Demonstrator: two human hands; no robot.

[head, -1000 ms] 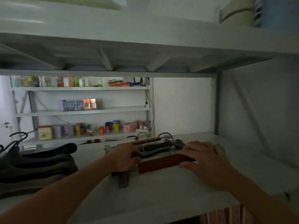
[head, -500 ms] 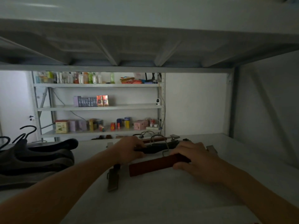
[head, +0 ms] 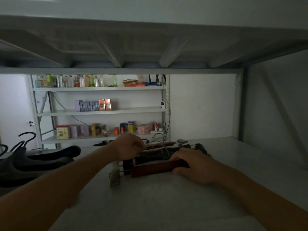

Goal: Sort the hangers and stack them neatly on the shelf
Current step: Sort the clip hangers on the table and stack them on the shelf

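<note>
1. Here, your two hands reach onto the pale grey shelf (head: 166, 197), under the low grey board above it.
2. Your right hand (head: 195, 165) lies on the right end of the reddish-brown wooden clip hanger (head: 150, 169). Its fingers curl over the top of the bar and the thumb sits at the front edge, so it grips the bar.
3. That red-brown hanger lies flat at the front of a small pile in the middle of the shelf. A flat metal clip (head: 114, 177) sticks out at its left end.
4. Just behind it lies a black clip hanger (head: 146, 160), touching it. At the back of the pile lies another brown wooden clip hanger (head: 164, 145), with bent metal hooks (head: 158, 136) standing up near it.
5. Your left hand (head: 129, 145) is over the back left part of the pile with its fingers curled down. It is dim and a bit blurred there, so you cannot tell if it holds anything.
6. On the far left of the shelf sits a stack of big black coat hangers (head: 38, 160), well apart from the pile. Their black hooks (head: 27, 139) point up.
7. Past the shelf stands a white metal rack (head: 100, 112) with small boxes and bottles on it.
</note>
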